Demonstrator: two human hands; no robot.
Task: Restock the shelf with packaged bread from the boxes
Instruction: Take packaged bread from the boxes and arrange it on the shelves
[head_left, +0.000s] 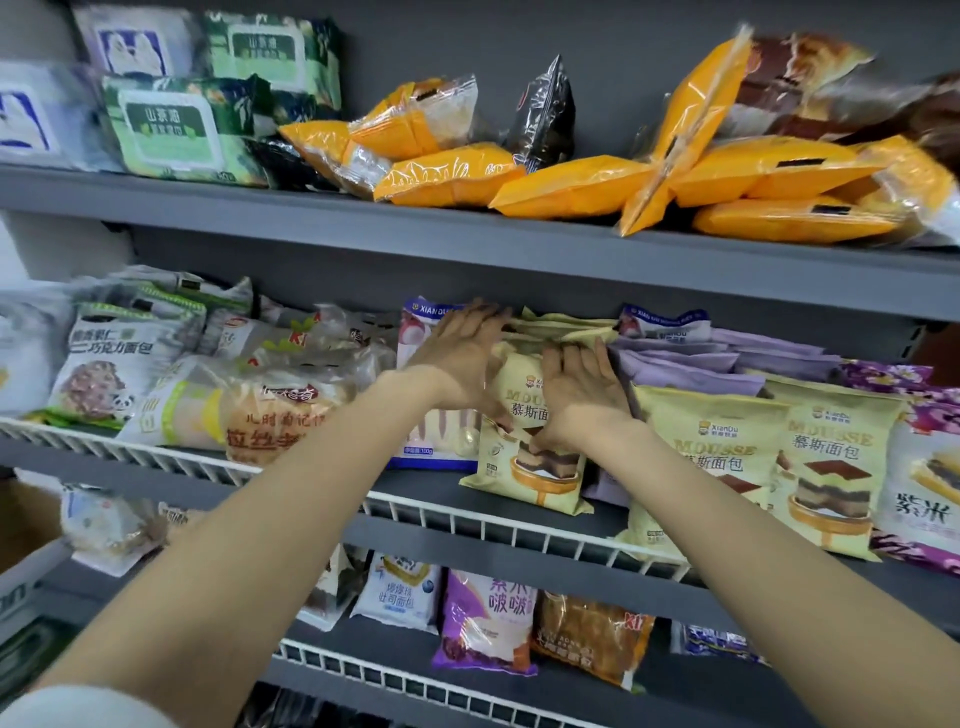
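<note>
On the middle shelf (426, 493) a cream-yellow mousse bread pack (530, 467) stands upright at the front of a row of the same packs. My left hand (460, 358) lies flat with straight fingers against the left side of that row. My right hand (582, 392) presses flat against the row's right side, thumb down on the front pack. Two more mousse packs (831, 467) lean to the right. A blue-and-white bread pack (431, 441) stands just left of the row.
Orange bread packs (571, 182) and green packs (182, 130) fill the top shelf. Purple packs (727, 358) lie behind the mousse packs. White wire rails (467, 519) edge each shelf. The lower shelf holds more bread packs (488, 623). A cardboard box (21, 519) sits at far left.
</note>
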